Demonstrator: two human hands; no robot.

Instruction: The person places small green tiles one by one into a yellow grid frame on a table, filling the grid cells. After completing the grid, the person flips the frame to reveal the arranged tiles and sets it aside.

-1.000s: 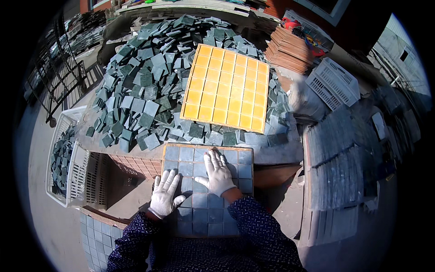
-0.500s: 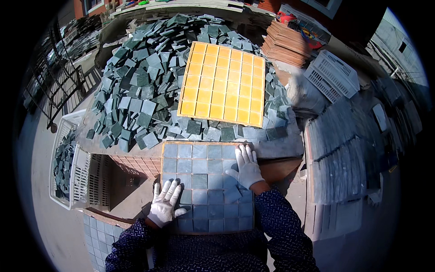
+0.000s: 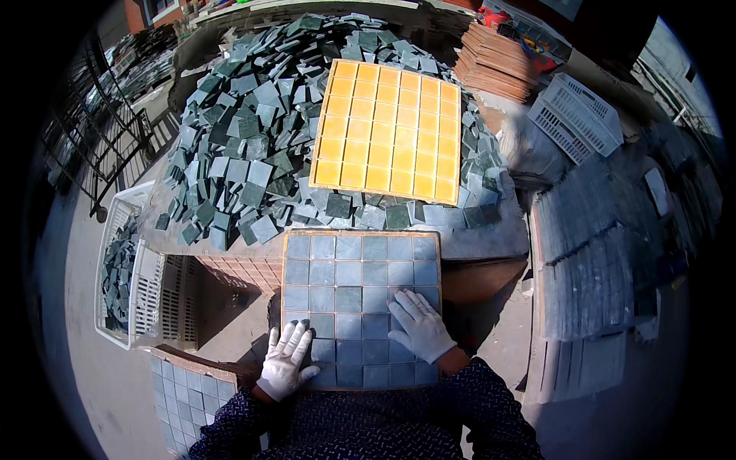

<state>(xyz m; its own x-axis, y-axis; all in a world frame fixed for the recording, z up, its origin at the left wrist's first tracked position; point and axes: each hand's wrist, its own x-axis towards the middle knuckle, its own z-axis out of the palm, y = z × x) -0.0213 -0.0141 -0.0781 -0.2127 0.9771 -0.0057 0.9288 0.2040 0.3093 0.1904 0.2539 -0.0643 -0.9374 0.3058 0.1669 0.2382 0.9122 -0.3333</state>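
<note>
In front of me lies a square tray [image 3: 285, 264] filled with rows of blue-grey stone tiles [image 3: 348, 272], with thin gaps between them. My right hand [image 3: 423, 328], in a white glove, rests palm down over the tiles on the tray's right side, fingers stretched out. It hides several tiles there. My left hand [image 3: 285, 362], also gloved, lies at the tray's lower left edge with its fingers spread and the fingertips by the edge tiles. Neither hand grips anything. Beyond the tray, an orange-yellow grid mould [image 3: 395, 126] with unfilled square cells lies tilted on a heap of loose tiles [image 3: 238, 146].
At left stands a white plastic crate [image 3: 138, 307] of tile pieces, with a tiled panel [image 3: 184, 402] below it. To the right are stacked grey sheets [image 3: 590, 268], a white crate [image 3: 575, 119] and a pile of brown boards [image 3: 497, 61]. A metal rack [image 3: 107, 130] stands far left.
My right hand has come down from the tray's top right corner onto the right-side tiles. The askew tile there no longer shows. My left hand stays by the left edge; the view has shifted slightly.
</note>
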